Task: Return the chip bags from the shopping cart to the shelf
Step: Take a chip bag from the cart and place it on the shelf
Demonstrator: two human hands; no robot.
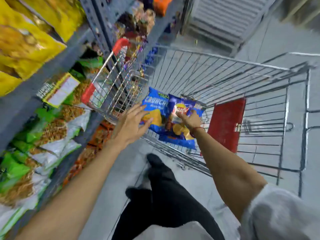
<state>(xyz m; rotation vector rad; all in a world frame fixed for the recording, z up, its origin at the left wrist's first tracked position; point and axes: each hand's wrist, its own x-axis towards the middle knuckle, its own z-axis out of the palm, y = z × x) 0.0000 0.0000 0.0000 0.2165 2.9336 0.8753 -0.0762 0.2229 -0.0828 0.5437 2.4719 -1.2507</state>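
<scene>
Two blue chip bags lie in the wire shopping cart (pixel 225 80). The left one, a blue Crunch bag (pixel 155 108), lies beside a darker blue Lay's bag (pixel 181 116) that overlaps it. My left hand (pixel 131 123) is open with fingers spread, its fingertips at the left edge of the Crunch bag. My right hand (pixel 190 118) rests on the Lay's bag with fingers curled over it; whether it grips the bag is unclear. The grey metal shelf (pixel 57 66) runs along the left, stocked with snack bags.
Yellow bags (pixel 26 40) fill the upper shelf; green and white bags (pixel 34 144) and orange packs (pixel 97 141) sit lower. The cart has a red child-seat flap (pixel 226 125) and red corner guards. My black-trousered legs (pixel 164 196) stand on the grey tiled floor.
</scene>
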